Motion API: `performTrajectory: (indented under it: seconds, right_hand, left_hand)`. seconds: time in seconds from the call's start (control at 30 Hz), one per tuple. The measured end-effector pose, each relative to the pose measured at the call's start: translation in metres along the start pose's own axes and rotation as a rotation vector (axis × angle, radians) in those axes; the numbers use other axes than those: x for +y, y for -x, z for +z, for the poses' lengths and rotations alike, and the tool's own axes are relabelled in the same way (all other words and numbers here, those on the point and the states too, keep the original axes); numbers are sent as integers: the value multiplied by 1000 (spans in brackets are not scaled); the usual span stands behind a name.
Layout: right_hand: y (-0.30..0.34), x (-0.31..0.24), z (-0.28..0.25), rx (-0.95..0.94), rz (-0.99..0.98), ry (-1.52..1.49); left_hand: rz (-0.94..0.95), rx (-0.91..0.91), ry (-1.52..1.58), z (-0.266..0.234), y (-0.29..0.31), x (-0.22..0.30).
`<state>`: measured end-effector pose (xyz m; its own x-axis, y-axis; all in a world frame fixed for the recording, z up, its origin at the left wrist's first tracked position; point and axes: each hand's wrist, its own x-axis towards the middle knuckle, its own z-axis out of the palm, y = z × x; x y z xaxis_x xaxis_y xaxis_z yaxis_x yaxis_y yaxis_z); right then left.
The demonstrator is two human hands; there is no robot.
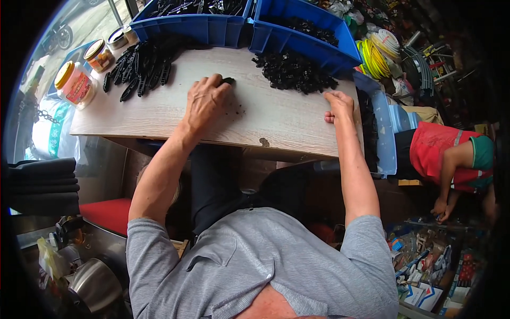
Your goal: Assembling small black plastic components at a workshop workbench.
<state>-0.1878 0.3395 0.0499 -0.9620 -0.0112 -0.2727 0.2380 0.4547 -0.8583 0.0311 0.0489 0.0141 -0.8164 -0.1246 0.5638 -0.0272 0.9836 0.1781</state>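
Observation:
My left hand (206, 100) is over the middle of the pale wooden table (255, 119), its fingers curled round a black plastic piece (227, 81), most of which the hand hides. Close to the table's right side, my right hand (340, 106) has its fingers curled in, thumb and forefinger together. Whatever they hold, if anything, cannot be made out. Just beyond that hand lies a heap of small black plastic parts (295, 72). On the left of the table spreads a pile of long black plastic strips (141, 66).
Two blue bins (194, 29) (305, 45) with black parts line the table's far edge. Lidded jars (74, 87) stand at the left. Beside the table's right edge is a pale blue crate (387, 133). Further right, a person in a red vest (433, 149) bends over.

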Motion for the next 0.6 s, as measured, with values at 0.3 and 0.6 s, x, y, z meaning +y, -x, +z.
performTrajectory:
  seconds: [0.3, 0.6]
  right_hand:
    - [1, -10, 13, 55, -165, 310]
    - [-2, -2, 9, 34, -178, 203]
  left_hand:
    - [6, 146, 54, -4, 4, 21]
    - [-83, 349, 137, 1, 15, 34]
